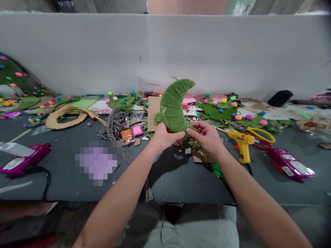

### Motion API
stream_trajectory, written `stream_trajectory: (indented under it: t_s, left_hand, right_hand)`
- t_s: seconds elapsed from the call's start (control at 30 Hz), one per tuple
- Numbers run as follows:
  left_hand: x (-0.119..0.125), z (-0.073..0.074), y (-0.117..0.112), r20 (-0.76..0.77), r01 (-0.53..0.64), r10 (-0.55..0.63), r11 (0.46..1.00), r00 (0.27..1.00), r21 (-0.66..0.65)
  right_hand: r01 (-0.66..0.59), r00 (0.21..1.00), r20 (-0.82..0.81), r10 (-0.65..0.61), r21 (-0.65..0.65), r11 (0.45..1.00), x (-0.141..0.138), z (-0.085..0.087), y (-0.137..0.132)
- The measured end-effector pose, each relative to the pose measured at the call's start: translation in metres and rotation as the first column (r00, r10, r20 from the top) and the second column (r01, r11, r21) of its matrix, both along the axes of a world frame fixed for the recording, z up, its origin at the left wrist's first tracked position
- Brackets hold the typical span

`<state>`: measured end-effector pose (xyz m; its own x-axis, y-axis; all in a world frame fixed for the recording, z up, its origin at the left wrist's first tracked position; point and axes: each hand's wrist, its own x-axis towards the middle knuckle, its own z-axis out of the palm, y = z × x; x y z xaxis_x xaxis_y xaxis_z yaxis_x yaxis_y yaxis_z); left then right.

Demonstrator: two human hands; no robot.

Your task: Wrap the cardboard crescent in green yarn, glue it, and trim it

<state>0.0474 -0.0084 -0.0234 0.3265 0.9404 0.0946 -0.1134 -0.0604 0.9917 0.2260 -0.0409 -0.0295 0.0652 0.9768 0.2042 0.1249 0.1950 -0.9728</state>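
A crescent wrapped in green yarn [172, 105] is held up over the table, its bare tip pointing up and right. My left hand [167, 137] grips its lower curve, thumb laid across the front; the other fingers are mostly hidden behind it. At the lower right end, my right hand [204, 136] is closed, thumb and forefinger pinching the wrapped tip. Some loose green strands hang below my fingers. Behind the crescent stands or lies a piece of brown cardboard [153, 115].
A yellow glue gun [243, 144], scissors with red and yellow handles [261, 137] and a purple device [291, 163] lie right. Grey yarn [113, 124], a cardboard ring [66, 119] and another purple device [28, 160] are left. Green pieces with pompoms [219, 110] line the white wall [103, 55].
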Motion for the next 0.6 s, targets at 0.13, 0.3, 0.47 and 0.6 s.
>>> stream_trajectory:
  t_s: [0.13, 0.3, 0.47, 0.6]
  left_hand:
    - [0.0001, -0.0018, 0.0008, 0.040, 0.034, -0.033, 0.999, 0.999, -0.028]
    - [0.0001, 0.0002, -0.0003, 0.066, 0.066, -0.064, 0.997, 0.996, -0.040]
    - [0.0002, -0.0012, 0.0013, 0.044, 0.054, -0.052, 0.998, 0.998, -0.025]
    - [0.0006, -0.0029, 0.0023, 0.012, 0.032, -0.032, 0.999, 0.999, 0.008]
  right_hand:
    - [-0.082, 0.986, -0.155, 0.066, -0.105, 0.991, 0.0022, -0.0052, 0.0036]
    - [-0.243, 0.915, -0.374, 0.151, -0.213, 0.946, 0.0040, -0.0067, 0.0062]
    - [-0.268, 0.912, -0.376, 0.165, -0.243, 0.932, 0.0051, -0.0062, 0.0066]
    - [-0.181, 0.967, -0.213, 0.143, -0.171, 0.968, 0.0045, -0.0066, 0.0060]
